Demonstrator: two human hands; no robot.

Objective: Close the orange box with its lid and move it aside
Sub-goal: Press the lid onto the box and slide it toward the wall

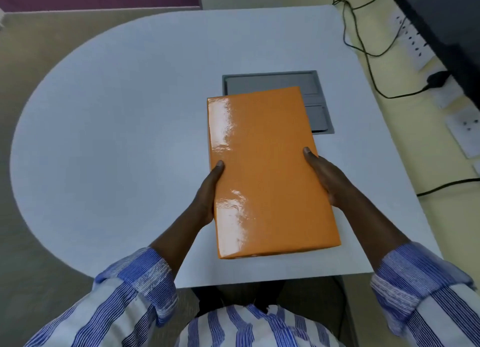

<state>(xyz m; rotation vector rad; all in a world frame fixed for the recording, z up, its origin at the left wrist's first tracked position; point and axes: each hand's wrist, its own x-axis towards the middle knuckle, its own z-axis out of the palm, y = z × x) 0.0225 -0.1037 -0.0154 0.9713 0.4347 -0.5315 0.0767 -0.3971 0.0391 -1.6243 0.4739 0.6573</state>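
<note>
A glossy orange box [267,170] with its lid on top shows as one long closed rectangle over the right half of the pale table [117,118]. My left hand [207,193] grips its left long side, thumb on the lid. On the right long side my right hand [327,177] holds it the same way. The box's far end overlaps a grey panel. Whether the box rests on the table or is lifted, I cannot tell.
A grey recessed panel [319,107] sits in the table behind the box. Black cables [363,47] and white power strips [415,42] run along the right, beside a dark monitor edge [446,34]. The table's rounded left part [78,138] is bare.
</note>
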